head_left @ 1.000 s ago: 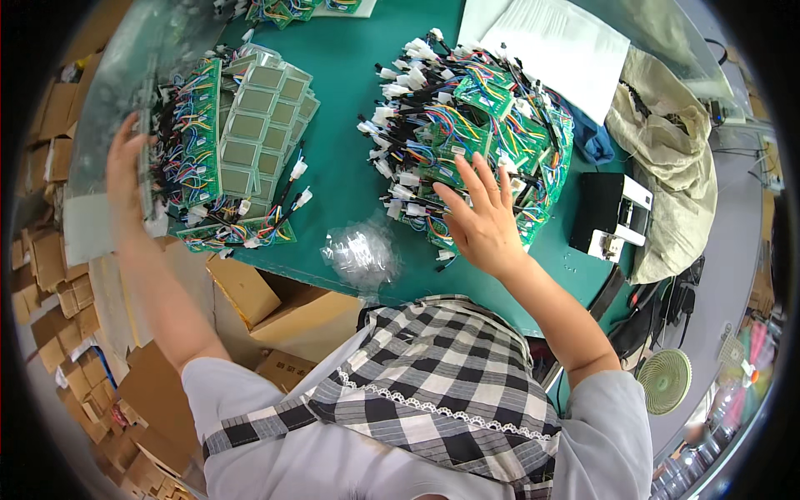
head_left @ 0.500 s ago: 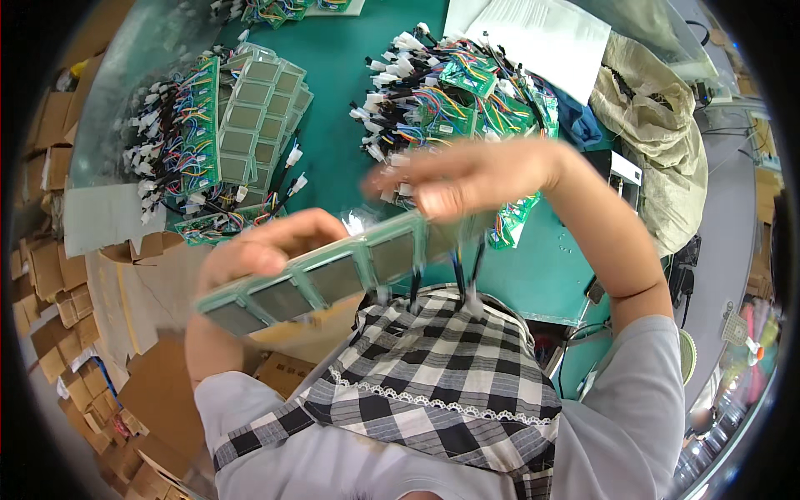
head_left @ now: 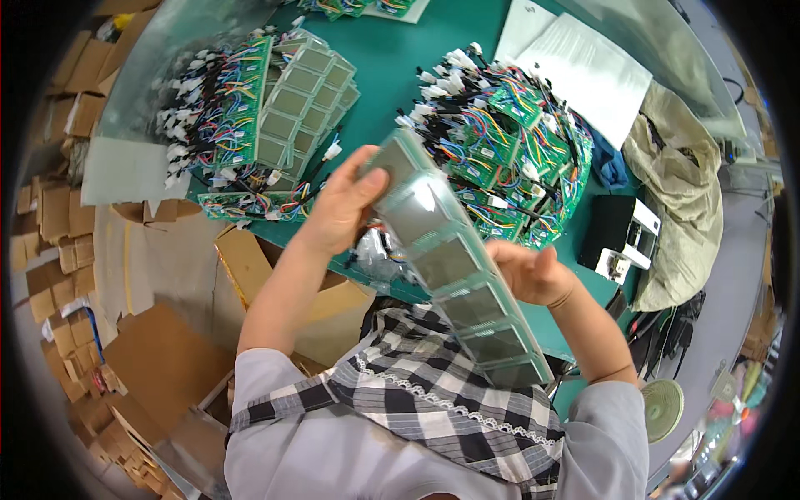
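Note:
A long green circuit-board strip with a row of grey square display screens [head_left: 457, 265] slants in front of my apron, screens facing up. Its upper end is in my left hand [head_left: 346, 200], thumb on the face and fingers behind. My right hand [head_left: 533, 273] supports the strip's right edge; its fingers pass partly out of sight behind the board, and the thumb stands raised off it. A small bundle of wires in a clear plastic bag [head_left: 379, 254] shows just past the strip's left edge.
Stacked display strips [head_left: 304, 104] and wired green boards [head_left: 237, 104] lie at the table's left. A heap of wired boards [head_left: 521, 158] sits at the right, near white sheets [head_left: 587, 71], a black-and-white device [head_left: 621, 237] and a beige sack [head_left: 679, 192]. An open carton [head_left: 250, 267] stands below the left table edge.
The strip has swung from nearly level to steeply slanted, its screens now turned up. My left hand has moved up to its top end; my right hand has come down to its right edge.

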Tool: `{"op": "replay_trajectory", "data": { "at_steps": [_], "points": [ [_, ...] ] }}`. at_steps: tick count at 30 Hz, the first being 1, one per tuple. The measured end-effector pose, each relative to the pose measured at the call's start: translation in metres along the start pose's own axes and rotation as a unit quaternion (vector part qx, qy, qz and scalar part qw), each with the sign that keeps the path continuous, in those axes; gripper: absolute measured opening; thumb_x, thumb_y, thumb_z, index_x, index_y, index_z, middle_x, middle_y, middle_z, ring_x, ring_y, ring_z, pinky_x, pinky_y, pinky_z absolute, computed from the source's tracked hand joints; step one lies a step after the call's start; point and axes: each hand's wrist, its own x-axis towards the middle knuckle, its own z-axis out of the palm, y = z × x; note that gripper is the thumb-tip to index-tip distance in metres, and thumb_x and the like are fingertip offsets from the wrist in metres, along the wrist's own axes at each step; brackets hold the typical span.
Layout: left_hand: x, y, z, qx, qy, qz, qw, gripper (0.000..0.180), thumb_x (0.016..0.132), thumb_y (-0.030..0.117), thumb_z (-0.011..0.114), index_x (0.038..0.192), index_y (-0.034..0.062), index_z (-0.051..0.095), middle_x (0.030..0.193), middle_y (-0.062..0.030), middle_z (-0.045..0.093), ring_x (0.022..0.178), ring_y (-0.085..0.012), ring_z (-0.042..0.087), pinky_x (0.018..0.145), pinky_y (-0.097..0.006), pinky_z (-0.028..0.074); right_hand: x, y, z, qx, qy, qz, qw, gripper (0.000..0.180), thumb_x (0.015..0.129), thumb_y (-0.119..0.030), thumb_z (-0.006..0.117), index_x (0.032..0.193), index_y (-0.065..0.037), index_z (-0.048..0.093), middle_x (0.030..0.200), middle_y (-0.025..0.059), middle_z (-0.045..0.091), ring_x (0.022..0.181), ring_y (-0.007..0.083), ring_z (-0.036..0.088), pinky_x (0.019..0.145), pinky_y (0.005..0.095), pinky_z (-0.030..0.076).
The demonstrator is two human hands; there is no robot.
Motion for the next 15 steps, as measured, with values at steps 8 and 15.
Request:
{"op": "replay_trajectory", "data": {
  "at_steps": [8,15],
  "points": [
    [0.018,0.002,-0.001,0.539,-0.070,0.456,0.704,0.056,0.076,0.053,0.078,0.111,0.0133,0.058,0.104,-0.0059,0.058,0.102,-0.0304,0.057,0.089,-0.038,0.047,0.034,0.026,0.015,0.296,-0.024,-0.061,0.953,0.082,0.092,-0.063,0.055,0.149,-0.006,0.040,0.134,0.0234,0.058,0.092,0.0368,0.066,0.078,0.0413,0.056],
    [0.018,0.029,-0.003,0.667,-0.276,0.270,0.638,0.045,0.068,0.044,0.083,0.080,0.0114,0.055,0.080,-0.0008,0.052,0.075,-0.0238,0.053,0.071,-0.037,0.041,0.032,0.042,0.015,0.339,-0.015,-0.010,0.941,0.075,0.094,-0.054,0.056,0.145,-0.001,0.041,0.125,0.0222,0.058,0.089,0.0358,0.066,0.060,0.0369,0.051]
  ]
}}
